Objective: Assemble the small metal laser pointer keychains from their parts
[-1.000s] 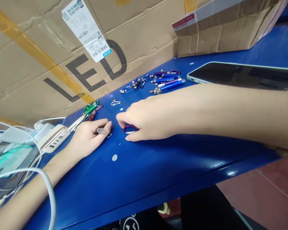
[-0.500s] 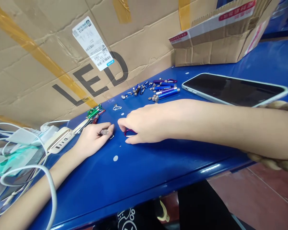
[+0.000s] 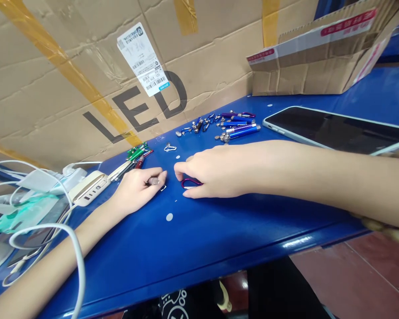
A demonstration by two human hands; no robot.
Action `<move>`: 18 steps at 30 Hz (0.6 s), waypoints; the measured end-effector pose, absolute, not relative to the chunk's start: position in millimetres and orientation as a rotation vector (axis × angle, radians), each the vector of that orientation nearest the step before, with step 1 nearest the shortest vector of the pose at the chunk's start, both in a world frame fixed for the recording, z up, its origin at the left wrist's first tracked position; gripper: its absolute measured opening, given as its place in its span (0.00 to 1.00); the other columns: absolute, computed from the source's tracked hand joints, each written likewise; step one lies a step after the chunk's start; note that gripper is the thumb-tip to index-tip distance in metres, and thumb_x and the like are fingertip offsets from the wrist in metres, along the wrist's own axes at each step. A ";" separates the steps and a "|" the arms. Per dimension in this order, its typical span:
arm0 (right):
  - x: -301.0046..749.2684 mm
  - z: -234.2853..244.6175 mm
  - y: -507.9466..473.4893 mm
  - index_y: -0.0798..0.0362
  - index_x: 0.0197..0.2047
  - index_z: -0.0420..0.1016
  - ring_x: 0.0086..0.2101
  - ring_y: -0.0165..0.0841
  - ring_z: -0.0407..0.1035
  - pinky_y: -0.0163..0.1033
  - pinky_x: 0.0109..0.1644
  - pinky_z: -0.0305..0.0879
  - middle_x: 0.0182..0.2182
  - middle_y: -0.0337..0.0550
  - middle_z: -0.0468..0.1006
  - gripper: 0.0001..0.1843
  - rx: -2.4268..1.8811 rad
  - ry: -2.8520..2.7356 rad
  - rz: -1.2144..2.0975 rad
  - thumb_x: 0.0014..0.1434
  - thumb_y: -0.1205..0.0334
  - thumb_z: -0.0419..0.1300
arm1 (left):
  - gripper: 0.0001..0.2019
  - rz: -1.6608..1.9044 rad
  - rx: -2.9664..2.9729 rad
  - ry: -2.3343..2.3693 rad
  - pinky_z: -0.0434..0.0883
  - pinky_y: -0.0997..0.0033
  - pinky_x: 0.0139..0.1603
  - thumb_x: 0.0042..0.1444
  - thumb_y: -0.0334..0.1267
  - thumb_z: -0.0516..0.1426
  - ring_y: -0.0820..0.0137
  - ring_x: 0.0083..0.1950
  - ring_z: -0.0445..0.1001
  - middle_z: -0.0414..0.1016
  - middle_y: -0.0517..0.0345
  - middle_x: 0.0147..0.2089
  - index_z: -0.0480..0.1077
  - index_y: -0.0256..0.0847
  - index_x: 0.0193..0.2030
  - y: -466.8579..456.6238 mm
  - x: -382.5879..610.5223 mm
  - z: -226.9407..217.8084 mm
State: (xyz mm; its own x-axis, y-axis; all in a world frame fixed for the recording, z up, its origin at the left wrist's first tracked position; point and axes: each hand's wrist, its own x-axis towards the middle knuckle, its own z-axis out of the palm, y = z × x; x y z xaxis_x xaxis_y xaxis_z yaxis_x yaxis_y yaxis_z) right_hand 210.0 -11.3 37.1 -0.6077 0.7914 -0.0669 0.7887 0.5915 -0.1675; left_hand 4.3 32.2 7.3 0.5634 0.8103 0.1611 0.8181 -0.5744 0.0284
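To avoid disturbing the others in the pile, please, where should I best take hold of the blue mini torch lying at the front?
Pinch the blue mini torch across the middle of its long round barrel, probably with the right hand, coming from the near side. It lies at the pile's near edge, with the other torches behind it, so that side looks free.
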 end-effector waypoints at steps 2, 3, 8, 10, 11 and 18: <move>209.4 37.1 -12.1 0.47 0.54 0.65 0.39 0.41 0.70 0.47 0.41 0.66 0.45 0.46 0.72 0.21 -1.391 -2.778 0.272 0.58 0.52 0.51 | 0.18 -0.246 -2.736 -1.424 0.54 0.79 0.23 0.56 0.46 0.44 0.79 0.20 0.50 0.52 0.67 0.15 0.56 0.39 0.19 32.7 3.7 6.7; 209.2 36.7 -12.5 0.47 0.53 0.66 0.39 0.40 0.70 0.47 0.41 0.66 0.44 0.46 0.73 0.20 -1.391 -2.766 0.268 0.58 0.52 0.52 | 0.18 -0.247 -2.737 -1.424 0.54 0.79 0.23 0.56 0.46 0.44 0.79 0.20 0.50 0.52 0.67 0.15 0.56 0.39 0.19 32.9 3.4 6.5; 209.4 34.6 -12.5 0.46 0.49 0.70 0.38 0.41 0.71 0.47 0.42 0.67 0.42 0.43 0.75 0.18 -1.367 -2.686 0.270 0.55 0.54 0.55 | 0.19 -0.255 -2.730 -1.416 0.54 0.79 0.23 0.56 0.46 0.44 0.79 0.19 0.50 0.52 0.67 0.15 0.54 0.39 0.19 33.3 2.8 6.1; 209.4 34.6 -12.3 0.46 0.47 0.72 0.40 0.41 0.71 0.46 0.42 0.67 0.41 0.42 0.76 0.17 -1.365 -2.658 0.276 0.54 0.54 0.57 | 0.19 -0.255 -2.727 -1.411 0.54 0.79 0.23 0.57 0.46 0.44 0.79 0.20 0.51 0.52 0.67 0.16 0.54 0.39 0.19 33.3 2.8 5.9; 209.3 34.7 -12.4 0.46 0.46 0.72 0.40 0.42 0.71 0.46 0.42 0.68 0.40 0.41 0.76 0.16 -1.370 -2.644 0.281 0.54 0.55 0.57 | 0.19 -0.254 -2.727 -1.409 0.54 0.79 0.23 0.57 0.46 0.44 0.79 0.20 0.51 0.52 0.67 0.16 0.54 0.39 0.19 33.2 2.9 5.8; 207.5 33.9 -14.5 0.47 0.43 0.75 0.42 0.43 0.71 0.45 0.42 0.67 0.39 0.38 0.77 0.15 -1.396 -2.585 0.300 0.52 0.55 0.59 | 0.19 -0.269 -2.702 -1.402 0.55 0.78 0.24 0.57 0.47 0.43 0.79 0.20 0.52 0.52 0.67 0.16 0.56 0.39 0.19 31.8 3.0 5.4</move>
State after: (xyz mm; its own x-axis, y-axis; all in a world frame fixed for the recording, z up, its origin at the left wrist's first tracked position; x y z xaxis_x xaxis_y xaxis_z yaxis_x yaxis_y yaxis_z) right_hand 207.5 -14.5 33.9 -0.5392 0.8394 0.0688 0.8013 0.5364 -0.2650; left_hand 3.0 31.8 5.4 0.5641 0.8024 0.1949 0.8175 -0.5760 0.0050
